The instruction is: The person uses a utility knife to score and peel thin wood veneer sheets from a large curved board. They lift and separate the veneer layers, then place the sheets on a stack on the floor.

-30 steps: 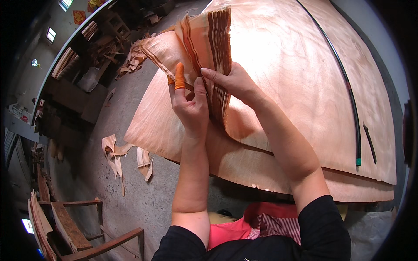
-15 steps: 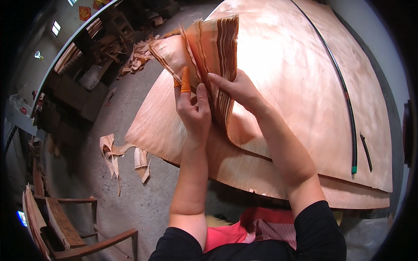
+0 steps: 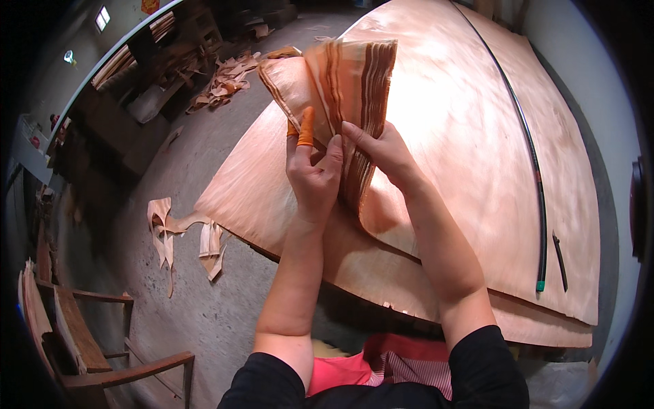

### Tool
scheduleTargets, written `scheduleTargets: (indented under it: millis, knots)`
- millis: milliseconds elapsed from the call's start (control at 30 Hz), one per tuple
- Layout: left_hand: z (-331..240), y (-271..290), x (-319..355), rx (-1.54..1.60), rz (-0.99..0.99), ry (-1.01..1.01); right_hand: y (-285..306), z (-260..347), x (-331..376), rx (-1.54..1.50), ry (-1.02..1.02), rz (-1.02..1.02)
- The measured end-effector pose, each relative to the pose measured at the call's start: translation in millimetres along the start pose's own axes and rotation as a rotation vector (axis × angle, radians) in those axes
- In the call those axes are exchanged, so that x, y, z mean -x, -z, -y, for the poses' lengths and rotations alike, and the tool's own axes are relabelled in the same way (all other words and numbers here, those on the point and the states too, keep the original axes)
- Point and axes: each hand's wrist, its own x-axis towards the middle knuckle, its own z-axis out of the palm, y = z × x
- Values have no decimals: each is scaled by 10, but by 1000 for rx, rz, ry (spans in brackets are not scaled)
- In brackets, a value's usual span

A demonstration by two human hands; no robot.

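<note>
Holding a thick bundle of thin wood veneer sheets [image 3: 354, 75] upright, a person's two bare hands meet near the upper centre of the frame. The left hand [image 3: 313, 174] grips the lower left side of the bundle, thumb in front; two of its fingers wear orange finger covers [image 3: 306, 128] and lie against the leftmost leaves. The right hand [image 3: 385, 153] clasps the opposite side, its thumb pressed on the front near the other thumb; its remaining fingers are mostly hidden behind the bundle. Whether the bundle's lower end touches the surface beneath cannot be told.

Compared with half a second ago, the bundle sits farther right and slightly lower in the frame, partly because the whole view has turned. The loose leaves in the middle now stand closer to the thick right-hand portion, their tops a little blurred. This suggests the leaves are being leafed through or gathered between the thumbs; both grips look unchanged.

Beneath, large pale veneer sheets [image 3: 463, 136] fill the centre and right. On them, at right, lie a long black rod [image 3: 541, 232] with a green end and a short dark stick [image 3: 560, 264]. Torn veneer scraps [image 3: 211, 251] lie on the grey floor [image 3: 184, 293] at left. At the upper left edge hangs a red-and-gold wall decoration [image 3: 150, 6]. No brand, label or writing is legible anywhere.
</note>
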Motion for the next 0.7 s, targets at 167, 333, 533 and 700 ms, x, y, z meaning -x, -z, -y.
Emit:
scheduleTargets:
  millis: [167,333,533,700]
  knots:
    - [45,-2,-17,-10,-17,-80,-18,12,6,8,4,-6]
    - [43,10,4,-3,-21,-21,-7,-40,-12,-8,29,-14]
    - [64,42,-3,-142,-33,-85,-33,13,22,-42,83,24]
    - [90,4,2,-117,-62,-148,-11,22,23,-84,64,45]
